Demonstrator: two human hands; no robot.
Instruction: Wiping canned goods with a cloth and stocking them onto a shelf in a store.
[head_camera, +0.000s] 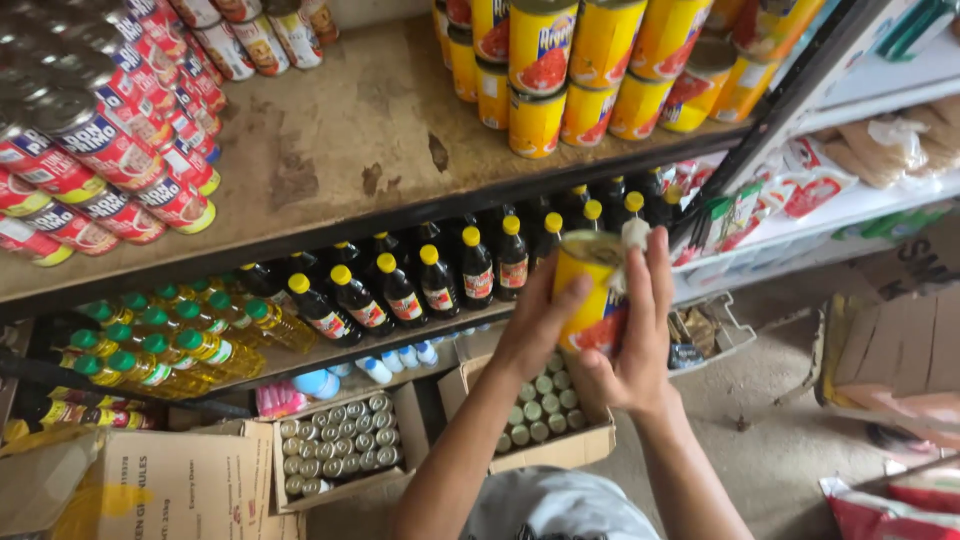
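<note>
A yellow can (592, 290) with a red picture on its label is held in front of the shelves by both hands. My left hand (540, 318) wraps its left side. My right hand (640, 330) grips its right side and presses a small pale cloth (632, 238) against the can's top rim. Right behind the can stands a row of dark bottles with yellow caps (440, 275).
The worn wooden shelf (350, 150) carries stacked yellow cans (580, 70) at the right and red-labelled cans (110, 140) at the left. Green-capped oil bottles (160, 345) fill the lower shelf. Open cardboard boxes of small tins (335, 445) stand on the floor.
</note>
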